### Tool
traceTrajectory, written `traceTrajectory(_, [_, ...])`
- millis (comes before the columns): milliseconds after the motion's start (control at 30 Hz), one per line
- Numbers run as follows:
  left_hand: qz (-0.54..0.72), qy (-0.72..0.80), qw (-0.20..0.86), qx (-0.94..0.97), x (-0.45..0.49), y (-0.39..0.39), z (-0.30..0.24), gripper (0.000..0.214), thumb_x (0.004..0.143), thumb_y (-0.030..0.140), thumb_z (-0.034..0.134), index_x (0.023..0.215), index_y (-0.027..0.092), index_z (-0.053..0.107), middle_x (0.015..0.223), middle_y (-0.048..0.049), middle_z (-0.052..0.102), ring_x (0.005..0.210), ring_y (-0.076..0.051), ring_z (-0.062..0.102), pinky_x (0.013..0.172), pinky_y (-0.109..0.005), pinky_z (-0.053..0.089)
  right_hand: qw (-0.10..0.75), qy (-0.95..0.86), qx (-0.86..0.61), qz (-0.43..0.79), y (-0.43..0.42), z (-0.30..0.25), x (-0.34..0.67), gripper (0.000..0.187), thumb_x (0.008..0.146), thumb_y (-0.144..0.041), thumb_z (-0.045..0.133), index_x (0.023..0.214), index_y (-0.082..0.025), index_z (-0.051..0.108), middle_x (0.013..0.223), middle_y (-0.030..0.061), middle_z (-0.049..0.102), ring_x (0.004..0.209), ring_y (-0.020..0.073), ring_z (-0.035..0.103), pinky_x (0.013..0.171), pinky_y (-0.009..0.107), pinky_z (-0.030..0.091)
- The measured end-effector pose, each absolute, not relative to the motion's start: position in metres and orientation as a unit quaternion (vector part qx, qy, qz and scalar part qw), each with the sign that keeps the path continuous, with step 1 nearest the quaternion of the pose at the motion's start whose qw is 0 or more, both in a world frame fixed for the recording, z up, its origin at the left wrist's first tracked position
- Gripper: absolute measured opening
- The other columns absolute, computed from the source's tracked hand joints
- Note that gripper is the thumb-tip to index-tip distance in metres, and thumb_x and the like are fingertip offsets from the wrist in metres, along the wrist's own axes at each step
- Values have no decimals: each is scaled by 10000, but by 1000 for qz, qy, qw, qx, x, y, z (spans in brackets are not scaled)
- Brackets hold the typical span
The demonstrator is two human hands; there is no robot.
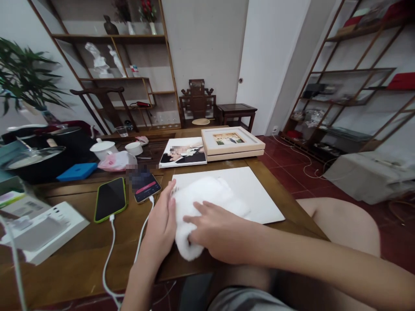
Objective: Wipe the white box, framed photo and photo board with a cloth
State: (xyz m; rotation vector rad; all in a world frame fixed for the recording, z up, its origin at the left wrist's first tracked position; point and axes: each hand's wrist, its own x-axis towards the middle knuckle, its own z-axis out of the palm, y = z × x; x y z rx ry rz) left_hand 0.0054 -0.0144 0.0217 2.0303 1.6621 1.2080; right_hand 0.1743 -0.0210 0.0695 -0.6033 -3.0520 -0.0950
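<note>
A fluffy white cloth (197,205) lies bunched on the near left part of a flat white board (256,194) on the wooden table (78,259). My left hand (162,224) stands on edge against the cloth's left side, fingers straight and together. From the right, my right hand (217,231) rests flat on top of the cloth with its fingers stretched out. Neither hand grips anything.
Two phones on white charging cables lie left of the board: a green-cased one (110,198) and a lit one (146,186). A printed photo (184,152) and a framed picture (231,141) sit behind. Pots, cups, a blue box and white cartons crowd the left side.
</note>
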Motion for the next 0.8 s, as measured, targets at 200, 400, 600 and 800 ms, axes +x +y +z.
traceTrajectory(200, [323, 555, 100, 760, 4, -6, 4, 445, 918, 332, 302, 1233, 107, 521, 1305, -154, 553, 1238, -265, 486, 1054, -465, 357, -12, -966, -259, 6, -26, 78, 202, 137, 773, -99, 513, 779, -170, 629, 860, 93, 649, 796, 230, 586, 643, 319, 406])
traceTrajectory(400, [285, 544, 66, 786, 3, -3, 0, 394, 898, 274, 343, 1139, 99, 600, 1282, -180, 565, 1250, -279, 470, 1034, -485, 377, -19, -924, -383, 0, 29, 91, 194, 280, 765, -69, 443, 921, -163, 655, 862, 117, 663, 775, 248, 621, 567, 297, 371])
traceTrajectory(600, [279, 539, 45, 794, 0, -1, 1, 378, 889, 272, 373, 1146, 108, 596, 1255, -175, 589, 1218, -269, 507, 1002, -459, 420, -34, -931, -363, 21, 76, 99, 144, 244, 788, -136, 492, 963, -150, 661, 989, 137, 662, 874, 255, 616, 596, 281, 399])
traceTrajectory(800, [285, 535, 47, 794, -2, 1, -3, 384, 887, 284, 375, 1147, 108, 596, 1260, -176, 585, 1210, -277, 514, 1000, -471, 419, -33, -941, -335, 37, 92, 102, 117, 267, 797, -117, 489, 1007, -151, 650, 1057, 135, 650, 897, 230, 607, 645, 271, 399])
